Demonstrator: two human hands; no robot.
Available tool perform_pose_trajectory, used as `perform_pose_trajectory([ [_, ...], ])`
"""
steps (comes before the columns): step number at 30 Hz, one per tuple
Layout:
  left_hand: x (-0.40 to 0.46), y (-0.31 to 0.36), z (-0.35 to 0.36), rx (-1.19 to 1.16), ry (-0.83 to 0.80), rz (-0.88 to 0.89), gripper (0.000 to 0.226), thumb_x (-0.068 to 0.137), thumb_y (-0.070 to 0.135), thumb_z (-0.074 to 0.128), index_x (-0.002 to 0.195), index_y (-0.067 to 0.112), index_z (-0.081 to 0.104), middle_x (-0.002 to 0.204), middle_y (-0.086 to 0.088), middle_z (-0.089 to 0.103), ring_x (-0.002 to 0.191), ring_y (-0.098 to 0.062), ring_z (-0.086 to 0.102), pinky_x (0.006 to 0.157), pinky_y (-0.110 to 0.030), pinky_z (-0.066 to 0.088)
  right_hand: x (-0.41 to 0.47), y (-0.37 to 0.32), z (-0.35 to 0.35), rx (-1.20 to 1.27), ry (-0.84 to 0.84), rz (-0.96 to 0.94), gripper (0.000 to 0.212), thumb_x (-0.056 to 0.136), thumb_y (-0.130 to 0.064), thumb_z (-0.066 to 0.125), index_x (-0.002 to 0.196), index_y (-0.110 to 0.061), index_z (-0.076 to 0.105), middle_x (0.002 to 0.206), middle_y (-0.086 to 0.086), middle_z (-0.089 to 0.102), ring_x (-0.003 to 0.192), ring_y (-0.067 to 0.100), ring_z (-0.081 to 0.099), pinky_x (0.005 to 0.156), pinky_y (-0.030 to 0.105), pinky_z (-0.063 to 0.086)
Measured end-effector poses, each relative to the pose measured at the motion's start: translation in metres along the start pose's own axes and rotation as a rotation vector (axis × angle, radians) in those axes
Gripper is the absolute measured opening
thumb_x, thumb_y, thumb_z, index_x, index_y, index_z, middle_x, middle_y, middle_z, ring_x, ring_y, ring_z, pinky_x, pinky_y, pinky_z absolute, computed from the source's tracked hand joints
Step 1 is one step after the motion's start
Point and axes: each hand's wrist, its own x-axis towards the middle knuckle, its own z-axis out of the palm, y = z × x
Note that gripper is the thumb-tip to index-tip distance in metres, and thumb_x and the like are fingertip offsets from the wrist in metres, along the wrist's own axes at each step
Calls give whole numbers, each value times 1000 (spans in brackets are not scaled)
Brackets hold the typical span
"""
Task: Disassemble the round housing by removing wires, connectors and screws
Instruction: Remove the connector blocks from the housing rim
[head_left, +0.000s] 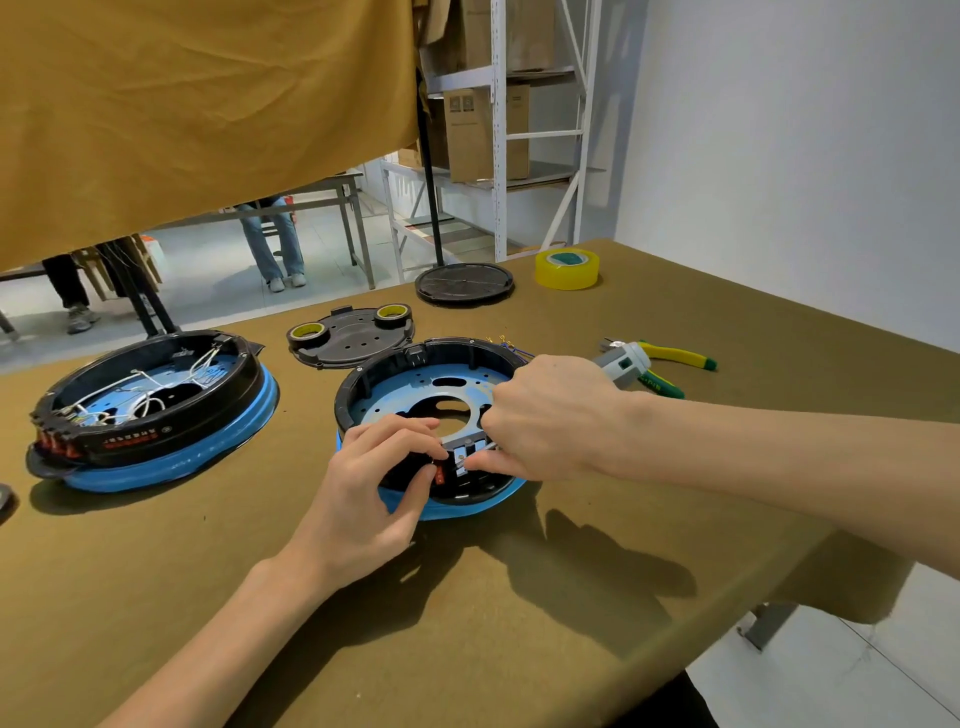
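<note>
Fingers: left hand pinches a red connector at the near rim of the round black-and-blue housing, table centre. Right hand grips a slim tool, tip unclear. Step: freeing connectors; next likely calls for a steady pull.

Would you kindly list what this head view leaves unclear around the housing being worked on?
- Thin metal tool: right hand hides all but its tip.
- Front connector block of the open round black-and-blue housing: left hand covers it.
- Printed label on the second, wired housing: too small.
</note>
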Motion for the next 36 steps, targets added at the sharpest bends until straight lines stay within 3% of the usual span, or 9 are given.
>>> perform_pose_trajectory([
  [5, 1, 1, -2, 17, -15, 2, 35, 92, 26, 60, 126, 25, 68, 126, 13, 66, 126, -2, 55, 106, -41, 49, -2, 6, 9, 32, -15, -6, 70, 98, -73, 20, 72, -21, 59, 63, -6, 46, 43, 11, 42, 37, 23, 31],
  [9, 0, 1, -2, 24, -31, -19, 37, 92, 23, 60, 128, 23, 70, 127, 12, 66, 127, -5, 54, 106, -45, 47, -3, 11, 22, 116, 39, -24, 70, 96, -73, 14, 83, -23, 62, 73, -7, 40, 45, 9, 35, 39, 25, 35],
  [13, 1, 0, -2, 21, -26, -32, 38, 90, 15, 64, 127, 22, 72, 126, 9, 68, 127, -8, 55, 107, -49, 47, -1, 15, 28, 141, 61, -69, 73, 96, -73, 12, 84, -23, 64, 74, -7, 43, 47, 12, 44, 39, 28, 42],
  [23, 0, -1, -1, 7, -12, -26, 36, 94, 28, 56, 126, 25, 71, 123, 11, 68, 124, -7, 56, 103, -47, 48, -4, 16, 42, 170, 202, -84, 64, 101, -68, 30, 79, -18, 64, 72, -4, 45, 47, 16, 44, 38, 29, 37],
  [29, 1, -3, 0, 26, -21, -34, 36, 94, 24, 60, 129, 28, 70, 125, 11, 67, 122, -8, 57, 103, -46, 48, -11, 13, 53, 219, 348, -41, 61, 100, -66, 41, 71, -15, 59, 69, -4, 39, 47, 17, 40, 37, 29, 32],
  [36, 1, 5, 3, 26, 7, -44, 37, 93, 18, 65, 129, 27, 70, 122, 13, 67, 120, -7, 57, 100, -43, 48, -7, 20, 59, 251, 376, -75, 58, 97, -65, 48, 71, -15, 60, 66, -2, 45, 48, 17, 41, 39, 28, 28],
])
